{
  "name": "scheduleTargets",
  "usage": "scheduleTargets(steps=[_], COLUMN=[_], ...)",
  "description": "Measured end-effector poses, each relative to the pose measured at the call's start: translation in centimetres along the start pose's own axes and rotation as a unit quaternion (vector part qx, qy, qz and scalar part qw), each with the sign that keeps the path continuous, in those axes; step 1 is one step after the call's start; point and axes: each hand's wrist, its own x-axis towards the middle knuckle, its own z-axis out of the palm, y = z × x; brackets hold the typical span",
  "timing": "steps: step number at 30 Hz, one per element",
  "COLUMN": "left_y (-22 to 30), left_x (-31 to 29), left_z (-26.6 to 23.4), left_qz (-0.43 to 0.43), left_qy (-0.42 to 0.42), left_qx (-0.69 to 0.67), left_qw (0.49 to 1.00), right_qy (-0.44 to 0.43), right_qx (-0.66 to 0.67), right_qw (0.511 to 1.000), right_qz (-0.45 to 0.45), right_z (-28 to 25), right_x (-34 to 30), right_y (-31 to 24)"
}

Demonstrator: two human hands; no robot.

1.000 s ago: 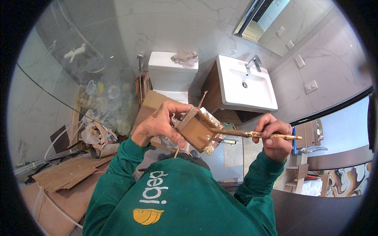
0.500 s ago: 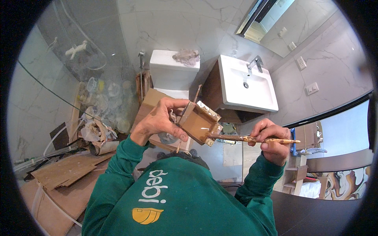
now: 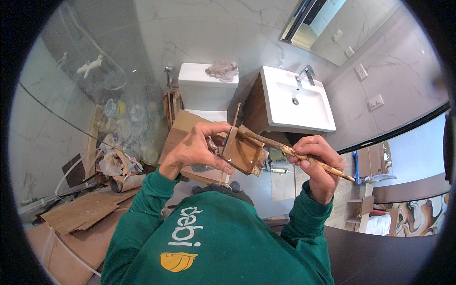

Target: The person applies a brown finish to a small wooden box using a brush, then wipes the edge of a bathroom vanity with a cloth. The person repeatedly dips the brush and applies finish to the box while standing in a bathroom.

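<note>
My left hand (image 3: 197, 149) is closed around one side of a small open brown box (image 3: 243, 154), which looks like cardboard and has ragged, stained edges. A thin stick (image 3: 237, 114) juts up behind the fingers of that hand, along with a crumpled bit of something I cannot make out. Between the thumb and fingers of my right hand (image 3: 317, 164) is a long, thin, paint-stained brush (image 3: 280, 146). Its far end lies at the box's upper rim, and its handle slants down to the right. The bristles are hard to make out.
Beyond my hands stand a white toilet (image 3: 202, 88) with a crumpled cloth (image 3: 222, 71) on its tank, and a washbasin (image 3: 301, 111). Glass and a heap of scraps (image 3: 118, 161) are at left, above wooden boards (image 3: 80, 209). A cardboard sheet (image 3: 183, 123) lies below.
The brush's far end has gone from the box's lower right corner up to its upper rim, and its handle now slants downward. The box has turned and tilted slightly in my left hand.
</note>
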Motion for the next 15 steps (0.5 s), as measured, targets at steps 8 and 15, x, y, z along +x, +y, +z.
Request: scheduleTargets(steps=[8,15], left_y=[-0.3,-1.7], left_x=[-0.3,-0.5], left_z=[-0.2,-1.7], left_qz=[-0.033,0.058], left_qy=[0.011,0.019], left_qx=[-0.006,0.075], left_qw=[0.999,0.995], right_qy=[-0.011,0.012], right_qx=[-0.053,-0.043], right_qw=[0.999,0.998], right_qz=[0.002,0.046], right_z=[-0.8,-1.9], right_x=[0.2,-1.3], right_y=[-0.8,-0.4])
